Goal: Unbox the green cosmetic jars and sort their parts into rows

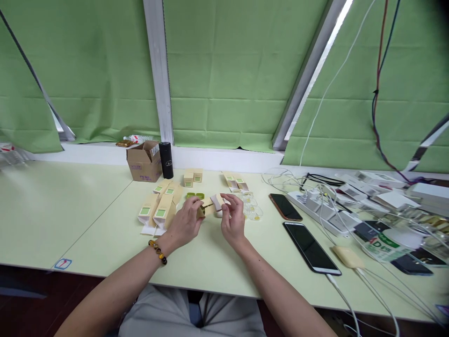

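Two hands meet over the bench [105, 229] at a small box [209, 209]. The left hand [185, 217] is curled in, fingers and thumb gripping the box's left end; the right hand [232, 213] is nearly closed, thumb and fingertips pinching its white flap at the right end. The box sits between them, in front of the green pieces [195, 195].

Just left of the left hand, cartons [159, 208] lie in rows; just right of the right hand are clear plastic pieces [253, 208], with more cartons [236, 181] behind. Both forearms cross the bench's near edge, and bare top shows between them and the box. To the left, a wide stretch of top runs from the cartons past a seam. On the right, room narrows at two phones, the white one [312, 248] reaching towards the near edge.
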### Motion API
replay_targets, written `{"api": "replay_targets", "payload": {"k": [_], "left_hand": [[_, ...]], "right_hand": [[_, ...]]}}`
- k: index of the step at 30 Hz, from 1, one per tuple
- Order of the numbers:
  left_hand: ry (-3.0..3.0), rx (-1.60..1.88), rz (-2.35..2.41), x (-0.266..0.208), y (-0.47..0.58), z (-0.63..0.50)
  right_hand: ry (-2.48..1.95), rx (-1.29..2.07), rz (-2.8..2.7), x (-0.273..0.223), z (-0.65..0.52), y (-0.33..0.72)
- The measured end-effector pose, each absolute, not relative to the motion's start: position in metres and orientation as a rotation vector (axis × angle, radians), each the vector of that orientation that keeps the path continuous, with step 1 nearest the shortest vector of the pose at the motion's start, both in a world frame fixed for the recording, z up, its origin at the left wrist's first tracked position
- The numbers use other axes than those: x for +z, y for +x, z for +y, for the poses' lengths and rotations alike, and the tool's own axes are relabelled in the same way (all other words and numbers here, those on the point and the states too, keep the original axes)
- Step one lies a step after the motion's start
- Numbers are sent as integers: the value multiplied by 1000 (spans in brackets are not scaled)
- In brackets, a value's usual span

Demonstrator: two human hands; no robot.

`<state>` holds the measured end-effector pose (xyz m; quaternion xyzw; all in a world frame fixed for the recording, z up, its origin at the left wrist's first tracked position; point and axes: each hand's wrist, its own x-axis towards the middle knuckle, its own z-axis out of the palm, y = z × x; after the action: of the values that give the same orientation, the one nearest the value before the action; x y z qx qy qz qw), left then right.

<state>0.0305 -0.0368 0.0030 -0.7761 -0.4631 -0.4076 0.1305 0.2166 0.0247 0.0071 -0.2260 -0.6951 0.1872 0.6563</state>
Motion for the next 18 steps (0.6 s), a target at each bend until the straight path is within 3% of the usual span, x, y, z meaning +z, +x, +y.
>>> {"api": "replay_targets", "payload": {"k": [6,14,18], "left_hand": [[-2329,-1237,-1429,8,34,-41],[-2340,-1246,-1463,15,40,-47],[-2395,-1245,-1478,17,41,-48]], "right_hand": [[-545,441,-1483,12,29,220],[-445,-63,-1553,20,31,228],[-288,-149,-1663,12,28,228]]}}
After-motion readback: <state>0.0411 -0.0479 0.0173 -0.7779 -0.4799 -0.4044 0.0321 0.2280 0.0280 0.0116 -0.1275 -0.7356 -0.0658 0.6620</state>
